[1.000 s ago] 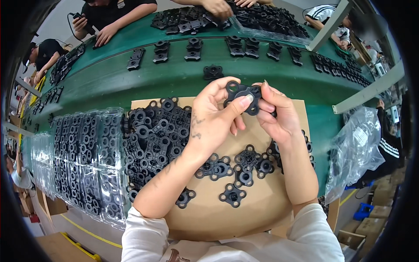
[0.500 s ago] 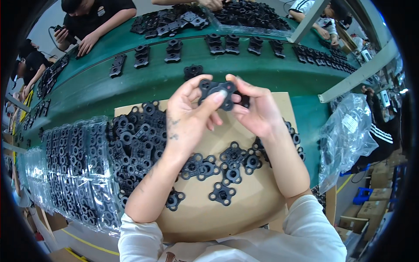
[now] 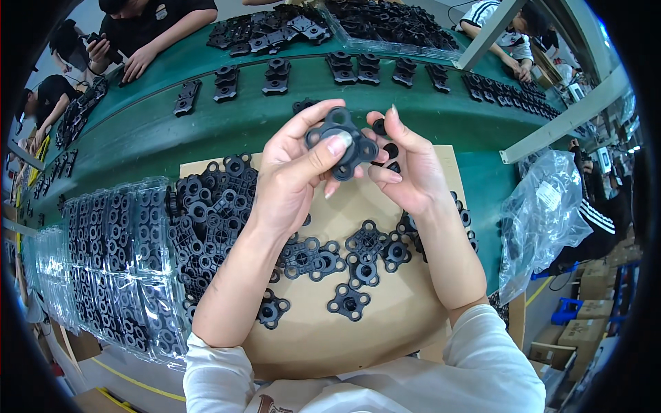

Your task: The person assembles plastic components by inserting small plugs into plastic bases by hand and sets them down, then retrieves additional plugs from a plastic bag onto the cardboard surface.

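Observation:
My left hand (image 3: pixel 289 165) grips a black four-lobed plastic bracket (image 3: pixel 348 160) with ring-shaped ends, its thumb lying across the middle. Just to the right, my right hand (image 3: pixel 418 173) holds several small black round caps (image 3: pixel 391 150) among its curled fingers, with one cap up between thumb and index finger. Bracket and caps are raised above a sheet of brown cardboard (image 3: pixel 310 351). Beneath my hands, more loose brackets (image 3: pixel 349 301) of the same shape lie on that cardboard. A large heap of brackets (image 3: pixel 206 206) is beside my left forearm.
Clear plastic trays (image 3: pixel 113 275) filled with black parts stand at the left. A green conveyor belt (image 3: pixel 151 138) carries black assemblies (image 3: pixel 277 76) in a row. At right are a crumpled clear bag (image 3: pixel 544 220) and a slanted metal post (image 3: pixel 564 127). Other people work across the belt.
My right hand has drawn back from the bracket and its fingers have opened somewhat, bringing the caps into view. My left hand has tilted the bracket.

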Demonstrator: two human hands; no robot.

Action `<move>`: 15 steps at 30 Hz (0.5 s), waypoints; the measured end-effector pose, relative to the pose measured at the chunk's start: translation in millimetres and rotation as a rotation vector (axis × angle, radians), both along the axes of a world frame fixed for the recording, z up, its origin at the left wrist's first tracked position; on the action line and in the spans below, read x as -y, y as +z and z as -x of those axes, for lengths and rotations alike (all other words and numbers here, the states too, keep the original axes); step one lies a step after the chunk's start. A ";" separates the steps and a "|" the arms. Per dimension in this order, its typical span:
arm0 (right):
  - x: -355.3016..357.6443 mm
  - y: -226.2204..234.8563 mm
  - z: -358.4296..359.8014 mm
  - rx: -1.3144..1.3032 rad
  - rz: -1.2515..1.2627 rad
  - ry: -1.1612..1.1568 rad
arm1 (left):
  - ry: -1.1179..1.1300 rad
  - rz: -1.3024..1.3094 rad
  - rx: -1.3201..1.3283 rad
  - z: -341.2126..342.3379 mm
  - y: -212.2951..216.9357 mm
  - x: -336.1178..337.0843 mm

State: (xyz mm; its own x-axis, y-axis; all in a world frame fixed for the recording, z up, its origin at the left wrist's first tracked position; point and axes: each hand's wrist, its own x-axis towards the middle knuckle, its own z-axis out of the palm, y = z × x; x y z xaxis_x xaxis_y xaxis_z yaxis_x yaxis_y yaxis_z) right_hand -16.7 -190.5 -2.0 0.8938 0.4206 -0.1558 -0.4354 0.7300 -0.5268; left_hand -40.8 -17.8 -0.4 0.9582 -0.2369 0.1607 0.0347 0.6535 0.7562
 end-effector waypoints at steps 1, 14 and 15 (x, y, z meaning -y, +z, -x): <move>-0.2 -0.4 0.6 0.013 0.017 -0.002 | 0.018 -0.044 0.027 0.6 -0.5 2.1; -5.8 -12.8 1.2 0.163 0.162 -0.097 | 0.146 -0.252 0.047 9.9 3.6 13.2; -11.4 -4.8 4.7 0.114 0.176 -0.142 | 0.138 -0.255 0.064 10.4 3.7 13.4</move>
